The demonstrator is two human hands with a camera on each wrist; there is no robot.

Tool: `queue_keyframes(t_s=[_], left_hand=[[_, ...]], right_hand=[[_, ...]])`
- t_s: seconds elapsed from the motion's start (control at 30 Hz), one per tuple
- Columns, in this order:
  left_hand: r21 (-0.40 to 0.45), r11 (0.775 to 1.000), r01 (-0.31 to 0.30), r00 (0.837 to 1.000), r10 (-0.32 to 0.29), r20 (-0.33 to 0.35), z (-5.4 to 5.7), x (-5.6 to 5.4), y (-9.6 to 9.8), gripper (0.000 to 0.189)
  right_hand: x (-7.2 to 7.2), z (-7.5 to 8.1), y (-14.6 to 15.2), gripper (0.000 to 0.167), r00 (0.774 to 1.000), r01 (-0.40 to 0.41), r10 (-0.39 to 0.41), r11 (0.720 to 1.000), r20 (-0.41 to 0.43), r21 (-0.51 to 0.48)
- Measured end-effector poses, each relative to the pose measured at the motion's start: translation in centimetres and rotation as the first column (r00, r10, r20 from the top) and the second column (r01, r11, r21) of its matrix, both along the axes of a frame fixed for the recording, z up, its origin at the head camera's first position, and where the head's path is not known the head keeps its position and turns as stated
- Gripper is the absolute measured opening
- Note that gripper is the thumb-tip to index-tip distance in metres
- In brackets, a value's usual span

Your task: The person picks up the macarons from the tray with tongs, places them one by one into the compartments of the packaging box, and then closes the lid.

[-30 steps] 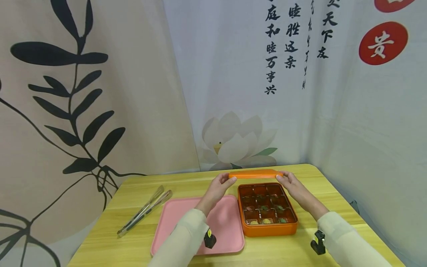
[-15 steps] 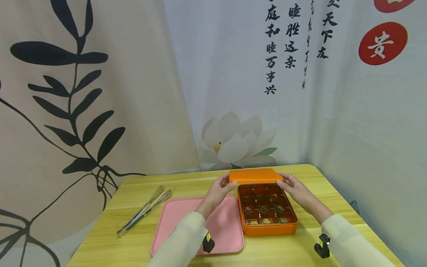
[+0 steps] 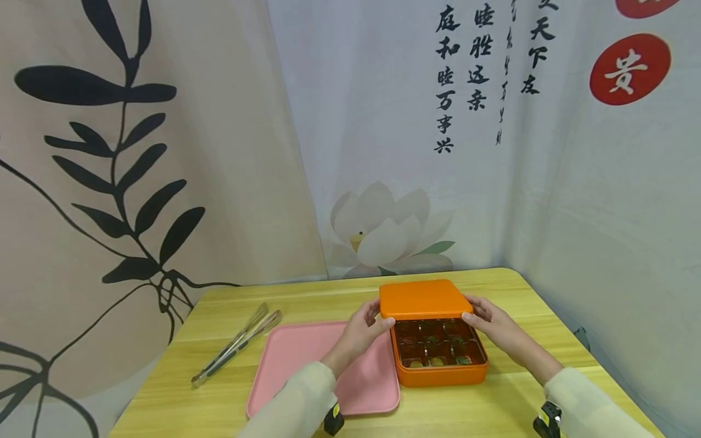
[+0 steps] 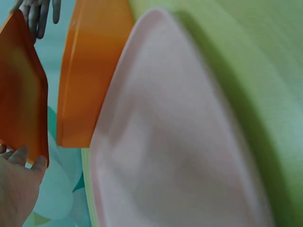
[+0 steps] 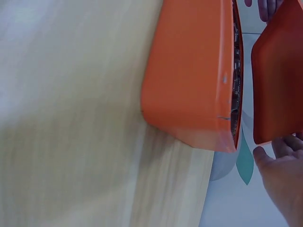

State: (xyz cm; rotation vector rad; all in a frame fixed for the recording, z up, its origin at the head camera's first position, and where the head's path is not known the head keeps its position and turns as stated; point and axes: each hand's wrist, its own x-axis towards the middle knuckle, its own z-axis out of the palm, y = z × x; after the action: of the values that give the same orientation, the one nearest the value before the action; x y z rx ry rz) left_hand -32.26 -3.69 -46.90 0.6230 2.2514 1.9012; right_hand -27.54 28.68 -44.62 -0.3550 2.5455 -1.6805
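An orange lid is held level by both hands over the back part of an orange box. My left hand grips the lid's left edge, thumb at the front corner. On the opposite edge my right hand pinches the lid in the same way. Both wrist views show a gap between lid and box. The box's front rows of clear compartments stay visible, with small pale and green pieces inside; the lid hides the back of the box.
A pink tray lies left of the box, close to its side. Farther left, metal tongs lie slantwise on the wooden table. A printed curtain hangs behind the table's back edge.
Both hands have brought the lid down and toward the front. Its top has tipped into view, and it now covers the back of the box. Box, tray and tongs have stayed put.
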Motion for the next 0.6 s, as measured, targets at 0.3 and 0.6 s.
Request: queue_keyframes(t_s=[0.3,0.6], left_hand=[[-0.032,0.999,-0.001,1.0,0.0,-0.024,-0.8,1.4,0.3,0.075],[-0.027,1.0,-0.001,1.0,0.001,-0.01,-1.4,2.5,0.6,0.078]], right_hand=[[1.0,-1.1,1.1,0.073,0.998,-0.036,0.036,0.999,0.058,-0.012],[1.8,-1.5,1.5,0.073,0.997,-0.056,0.056,0.998,0.05,-0.003]])
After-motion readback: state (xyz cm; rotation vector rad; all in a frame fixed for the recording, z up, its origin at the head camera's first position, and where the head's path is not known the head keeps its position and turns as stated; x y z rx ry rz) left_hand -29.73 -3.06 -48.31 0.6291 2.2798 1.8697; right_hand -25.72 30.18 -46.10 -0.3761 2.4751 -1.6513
